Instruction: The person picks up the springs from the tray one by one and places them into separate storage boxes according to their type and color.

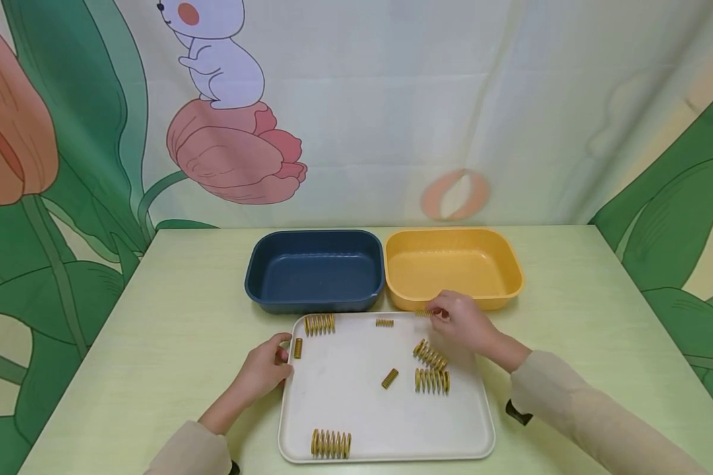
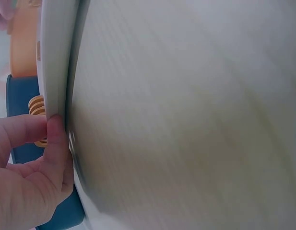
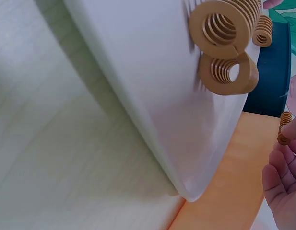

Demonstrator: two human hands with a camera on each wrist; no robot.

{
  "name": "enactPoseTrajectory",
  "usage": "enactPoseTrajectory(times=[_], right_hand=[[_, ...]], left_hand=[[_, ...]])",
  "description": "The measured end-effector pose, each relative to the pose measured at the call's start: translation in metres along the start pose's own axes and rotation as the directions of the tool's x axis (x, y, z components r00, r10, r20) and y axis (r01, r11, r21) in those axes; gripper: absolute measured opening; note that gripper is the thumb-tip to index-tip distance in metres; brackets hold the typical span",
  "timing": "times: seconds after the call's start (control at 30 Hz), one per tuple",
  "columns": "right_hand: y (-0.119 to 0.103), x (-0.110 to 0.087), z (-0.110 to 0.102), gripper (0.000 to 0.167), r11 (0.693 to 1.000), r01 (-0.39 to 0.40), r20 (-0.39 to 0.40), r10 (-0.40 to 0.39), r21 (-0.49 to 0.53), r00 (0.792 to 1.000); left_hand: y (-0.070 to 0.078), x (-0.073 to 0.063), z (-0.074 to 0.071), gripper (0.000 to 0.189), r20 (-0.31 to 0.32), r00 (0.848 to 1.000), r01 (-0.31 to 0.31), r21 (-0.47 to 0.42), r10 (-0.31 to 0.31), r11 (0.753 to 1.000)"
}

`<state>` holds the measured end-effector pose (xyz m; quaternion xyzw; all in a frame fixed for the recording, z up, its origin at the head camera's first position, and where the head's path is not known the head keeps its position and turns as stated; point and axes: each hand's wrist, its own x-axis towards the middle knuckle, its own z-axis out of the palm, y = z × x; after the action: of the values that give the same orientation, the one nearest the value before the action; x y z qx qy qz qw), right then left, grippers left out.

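My right hand (image 1: 460,320) pinches a small gold coil spring (image 3: 285,128) between thumb and fingertips, above the tray's back edge in front of the yellow bin. At the left side, my left hand (image 1: 264,366) grips the rim of the white tray (image 1: 344,396), thumb and finger on either side of it in the left wrist view. Large gold springs lie on the tray: one at the back left (image 1: 319,324), one at the front left (image 1: 331,444), and two close together at the right (image 1: 432,380). Small springs (image 1: 389,378) lie at the middle, back and left edge.
Behind the tray stand a dark blue bin (image 1: 315,307) and a yellow bin (image 1: 499,302), side by side. No springs show inside either. The pale green table (image 1: 154,343) extends on both sides, and a printed curtain (image 1: 380,119) hangs behind it.
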<state>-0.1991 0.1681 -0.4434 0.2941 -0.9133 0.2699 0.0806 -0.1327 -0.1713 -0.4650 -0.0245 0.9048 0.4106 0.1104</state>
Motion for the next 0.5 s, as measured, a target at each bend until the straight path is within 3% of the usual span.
enactPoseTrajectory(times=[0.5], right_hand=[[0.001, 0.008, -0.012, 0.012, 0.999, -0.041, -0.015, 0.041, 0.006, 0.999]], left_hand=[[0.000, 0.000, 0.000, 0.050, -0.001, 1.000, -0.008, 0.010, 0.008, 1.000]])
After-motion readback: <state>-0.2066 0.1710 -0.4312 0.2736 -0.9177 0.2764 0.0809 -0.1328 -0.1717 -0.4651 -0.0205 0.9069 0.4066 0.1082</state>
